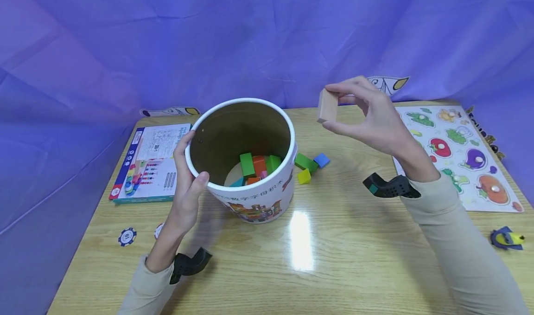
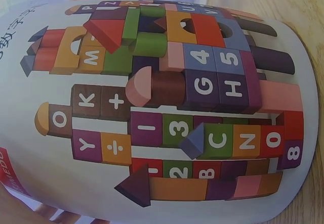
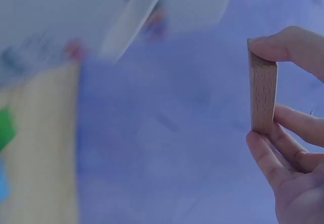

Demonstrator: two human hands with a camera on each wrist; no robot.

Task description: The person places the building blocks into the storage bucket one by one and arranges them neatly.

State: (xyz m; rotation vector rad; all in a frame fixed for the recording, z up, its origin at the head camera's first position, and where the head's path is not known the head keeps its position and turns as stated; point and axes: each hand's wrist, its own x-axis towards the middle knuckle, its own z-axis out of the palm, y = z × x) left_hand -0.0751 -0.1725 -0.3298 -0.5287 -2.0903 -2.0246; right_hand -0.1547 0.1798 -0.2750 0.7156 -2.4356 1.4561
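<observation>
A white bucket [image 1: 267, 195] with printed pictures of toy blocks stands on the table, tilted a little. Several coloured blocks [image 1: 247, 165] lie at its bottom, green, red and orange among them. My left hand [image 1: 185, 194] grips the bucket's left rim, thumb over the edge and fingers along the outer wall. Up in the air to the right of the bucket, my right hand [image 1: 373, 115] pinches a plain wooden block [image 3: 264, 95] between thumb and fingertips. The printed bucket wall [image 2: 167, 97] fills the left wrist view.
Beside the bucket's right side lie a green block [image 1: 305, 162], a blue block [image 1: 322, 160] and a yellow block [image 1: 304, 176]. A boxed game [image 1: 154, 162] and poker chips [image 1: 127, 236] are on the left. At right are a vegetable puzzle board [image 1: 454, 166] and a small toy [image 1: 506, 238].
</observation>
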